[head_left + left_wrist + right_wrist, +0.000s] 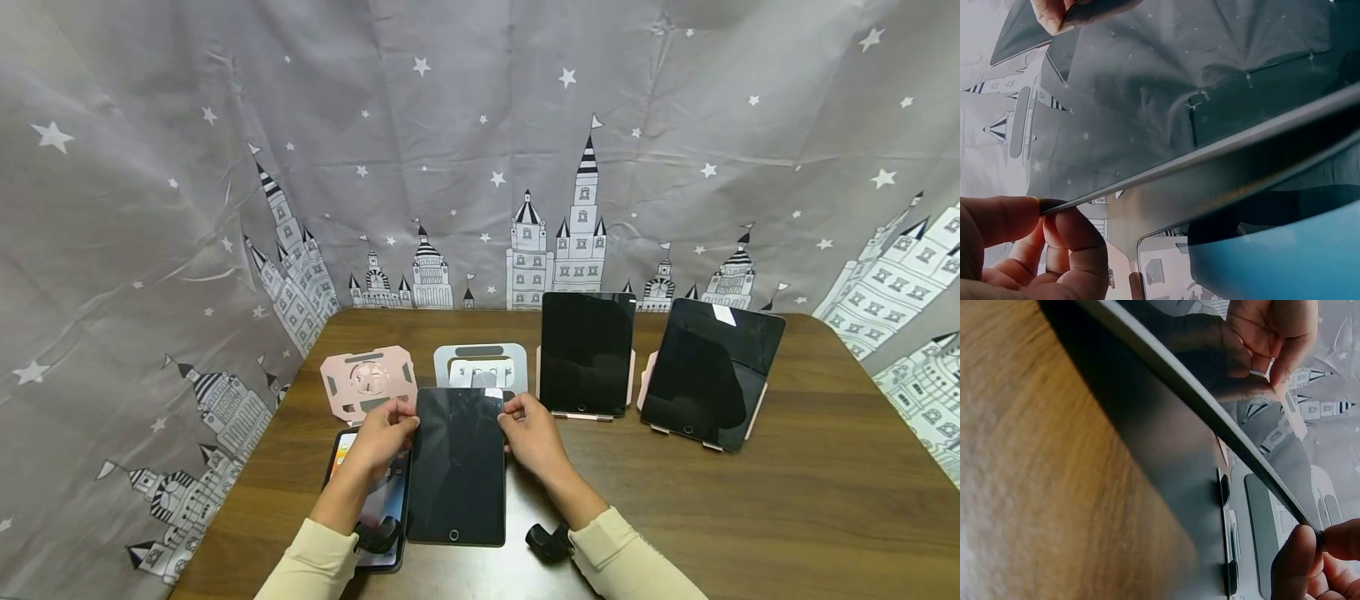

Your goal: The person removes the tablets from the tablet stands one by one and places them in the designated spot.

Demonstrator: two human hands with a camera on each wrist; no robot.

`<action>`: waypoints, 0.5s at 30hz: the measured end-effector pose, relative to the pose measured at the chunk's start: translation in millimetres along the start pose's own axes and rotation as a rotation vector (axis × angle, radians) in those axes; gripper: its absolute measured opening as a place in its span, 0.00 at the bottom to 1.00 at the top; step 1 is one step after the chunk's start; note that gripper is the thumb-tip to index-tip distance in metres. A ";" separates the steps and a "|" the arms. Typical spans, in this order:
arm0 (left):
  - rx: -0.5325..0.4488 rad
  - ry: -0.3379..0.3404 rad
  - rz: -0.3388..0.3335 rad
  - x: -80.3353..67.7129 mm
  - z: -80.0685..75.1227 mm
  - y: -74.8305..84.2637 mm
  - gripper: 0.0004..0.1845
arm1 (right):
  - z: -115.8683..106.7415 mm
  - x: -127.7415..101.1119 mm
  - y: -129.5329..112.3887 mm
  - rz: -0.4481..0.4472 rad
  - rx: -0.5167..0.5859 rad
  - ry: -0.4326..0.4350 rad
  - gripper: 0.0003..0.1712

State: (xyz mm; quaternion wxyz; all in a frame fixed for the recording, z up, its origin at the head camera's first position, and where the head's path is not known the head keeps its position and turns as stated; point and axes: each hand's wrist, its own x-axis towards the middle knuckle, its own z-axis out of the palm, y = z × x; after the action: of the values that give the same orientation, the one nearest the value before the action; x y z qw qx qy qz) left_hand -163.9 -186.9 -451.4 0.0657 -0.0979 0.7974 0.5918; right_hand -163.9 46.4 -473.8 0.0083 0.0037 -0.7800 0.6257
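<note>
A black tablet (456, 467) with a dark, glossy screen is held between both hands, its home button toward the person. The left hand (384, 435) pinches its left edge near the top. At the opposite edge the right hand (528, 432) pinches likewise, with thumb and fingers. In both wrist views the tablet's thin edge sits between thumb and fingertips, raised off the table along that edge. Just beyond the tablet is a light grey-blue tablet stand (480, 354), its lower part hidden. Under the left forearm lies another tablet (386, 500) with a lit screen, partly covered.
A pink tablet stand (369, 382) sits at the back left of the wooden table (825, 500). To the right, two dark tablets lean on pink stands: an upright one (587, 354) and an angled one (712, 375). A grey castle-print curtain (480, 150) hangs behind.
</note>
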 end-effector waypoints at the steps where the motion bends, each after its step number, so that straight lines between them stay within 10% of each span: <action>1: -0.002 -0.002 -0.002 0.0 -0.3 -0.4 0.07 | 0.2 -0.4 -0.1 0.008 0.003 -0.002 0.03; 15: 0.049 -0.046 -0.014 -5.6 -2.6 -7.0 0.03 | 1.2 -5.4 7.6 0.024 0.021 -0.043 0.04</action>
State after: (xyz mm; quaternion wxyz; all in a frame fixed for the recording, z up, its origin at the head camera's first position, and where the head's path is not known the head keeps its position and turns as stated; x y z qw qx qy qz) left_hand -156.8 -190.9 -455.9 0.0904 -0.0881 0.8093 0.5737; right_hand -158.7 46.8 -481.6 -0.0160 0.0080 -0.7734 0.6336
